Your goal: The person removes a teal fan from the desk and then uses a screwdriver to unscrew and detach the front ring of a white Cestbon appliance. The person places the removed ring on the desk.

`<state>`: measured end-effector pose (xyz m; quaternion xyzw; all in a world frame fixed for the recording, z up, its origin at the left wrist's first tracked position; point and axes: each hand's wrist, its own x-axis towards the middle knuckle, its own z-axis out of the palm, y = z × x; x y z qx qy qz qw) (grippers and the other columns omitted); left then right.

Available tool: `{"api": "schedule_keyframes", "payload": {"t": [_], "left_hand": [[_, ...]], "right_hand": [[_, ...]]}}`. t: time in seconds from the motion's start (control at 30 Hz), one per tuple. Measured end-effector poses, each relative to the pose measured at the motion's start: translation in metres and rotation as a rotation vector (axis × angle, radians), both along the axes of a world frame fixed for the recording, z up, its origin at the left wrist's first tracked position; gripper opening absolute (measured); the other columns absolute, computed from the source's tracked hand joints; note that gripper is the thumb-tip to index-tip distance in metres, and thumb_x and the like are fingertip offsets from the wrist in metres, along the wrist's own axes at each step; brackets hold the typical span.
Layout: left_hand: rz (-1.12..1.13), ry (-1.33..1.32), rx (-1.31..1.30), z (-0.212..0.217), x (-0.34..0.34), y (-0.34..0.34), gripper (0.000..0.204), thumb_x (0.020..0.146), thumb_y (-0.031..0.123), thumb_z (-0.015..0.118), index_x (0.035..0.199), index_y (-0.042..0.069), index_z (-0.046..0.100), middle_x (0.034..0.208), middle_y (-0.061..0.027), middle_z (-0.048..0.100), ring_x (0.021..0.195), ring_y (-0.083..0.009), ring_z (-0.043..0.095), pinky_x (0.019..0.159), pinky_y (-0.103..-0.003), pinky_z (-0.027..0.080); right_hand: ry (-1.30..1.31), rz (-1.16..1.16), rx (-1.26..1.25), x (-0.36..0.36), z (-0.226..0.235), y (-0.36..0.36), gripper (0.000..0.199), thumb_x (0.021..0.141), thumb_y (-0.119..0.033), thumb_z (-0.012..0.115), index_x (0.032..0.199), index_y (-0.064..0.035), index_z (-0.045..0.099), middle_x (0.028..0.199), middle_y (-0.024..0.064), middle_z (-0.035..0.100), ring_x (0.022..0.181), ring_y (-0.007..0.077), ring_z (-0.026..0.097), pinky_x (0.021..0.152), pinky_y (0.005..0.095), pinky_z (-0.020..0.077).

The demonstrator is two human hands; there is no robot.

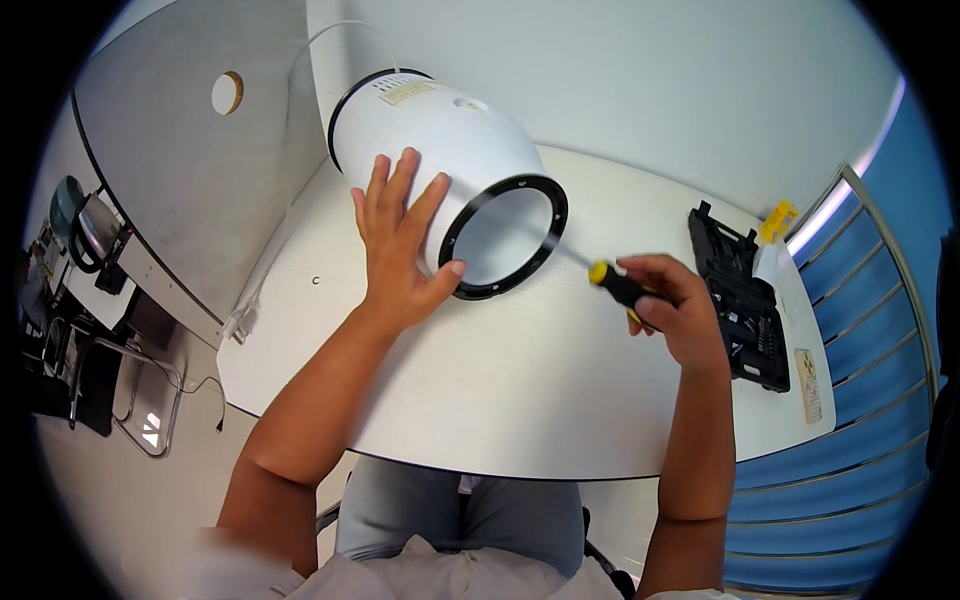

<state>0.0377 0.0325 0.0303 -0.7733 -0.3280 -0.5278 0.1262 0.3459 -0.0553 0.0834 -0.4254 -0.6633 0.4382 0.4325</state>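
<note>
A white rounded appliance (455, 130) with black rims lies on its side on the white table (560, 400). Its flat round end, ringed in black with several small screw spots, faces toward me and to the right. My left hand (400, 235) rests on its side with fingers spread, the thumb by the black ring (558, 215). In my right hand (675, 310) is a screwdriver (622, 287) with a black and yellow handle. Its thin shaft points up and left toward the ring. Whether the tip touches the ring is blurred.
An opened black tool case (745, 310) lies at the table's right, with a yellow item (777, 222) behind it. A remote control (808, 385) is near the right edge. The white cord's plug (238, 325) sits at the left edge. Metal rails (880, 300) stand to the right.
</note>
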Motion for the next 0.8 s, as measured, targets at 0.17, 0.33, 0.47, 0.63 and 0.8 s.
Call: {"api": "schedule_keyframes", "payload": {"t": [0.17, 0.33, 0.47, 0.63, 0.8], "left_hand": [[-0.044, -0.022, -0.008, -0.001, 0.002, 0.004, 0.072, 0.083, 0.056, 0.053, 0.139, 0.012, 0.044, 0.152, -0.0155, 0.023, 0.143, -0.0373, 0.010, 0.107, -0.062, 0.000], [-0.083, -0.049, -0.024, -0.001, 0.002, 0.003, 0.070, 0.086, 0.059, 0.046, 0.138, 0.013, 0.045, 0.152, -0.0150, 0.024, 0.143, -0.0362, 0.009, 0.107, -0.061, 0.000], [-0.130, -0.094, -0.061, -0.002, 0.004, 0.004, 0.070, 0.089, 0.062, 0.039, 0.138, 0.012, 0.045, 0.152, -0.0148, 0.024, 0.143, -0.0341, 0.009, 0.108, -0.059, -0.002], [-0.126, -0.107, -0.044, -0.003, 0.003, 0.003, 0.068, 0.090, 0.061, 0.039, 0.137, 0.012, 0.047, 0.152, -0.0143, 0.025, 0.143, -0.0338, 0.009, 0.109, -0.058, -0.003], [-0.130, -0.110, -0.033, 0.001, 0.005, 0.002, 0.064, 0.091, 0.059, 0.039, 0.135, 0.012, 0.048, 0.151, -0.0141, 0.026, 0.143, -0.0347, 0.010, 0.109, -0.058, -0.002]], "right_hand": [[0.519, 0.106, -0.006, -0.018, -0.009, 0.005, 0.076, 0.064, 0.003, 0.047, 0.138, -0.0037, 0.035, 0.105, 0.0144, 0.053, 0.072, 0.0175, 0.055, 0.062, 0.0292, 0.0445], [0.384, 0.132, 0.006, -0.035, -0.011, -0.008, 0.076, 0.063, 0.009, 0.050, 0.137, -0.0015, 0.037, 0.109, 0.0111, 0.052, 0.079, 0.0126, 0.052, 0.064, 0.0244, 0.0435], [-0.081, -0.006, 0.465, -0.036, -0.019, -0.009, 0.058, 0.066, 0.007, 0.056, 0.122, -0.0026, 0.054, 0.102, 0.0072, 0.057, 0.072, 0.0127, 0.054, 0.065, 0.0239, 0.0446], [-0.324, -0.373, 0.885, -0.042, -0.017, -0.007, 0.054, 0.064, 0.005, 0.062, 0.117, -0.0027, 0.057, 0.097, 0.0113, 0.060, 0.079, 0.0222, 0.060, 0.069, 0.0287, 0.0495], [-0.171, -0.279, 0.527, -0.027, -0.005, -0.014, 0.043, 0.067, -0.001, 0.061, 0.110, -0.0013, 0.061, 0.088, 0.0083, 0.063, 0.073, 0.0130, 0.057, 0.065, 0.0238, 0.0457]]}}
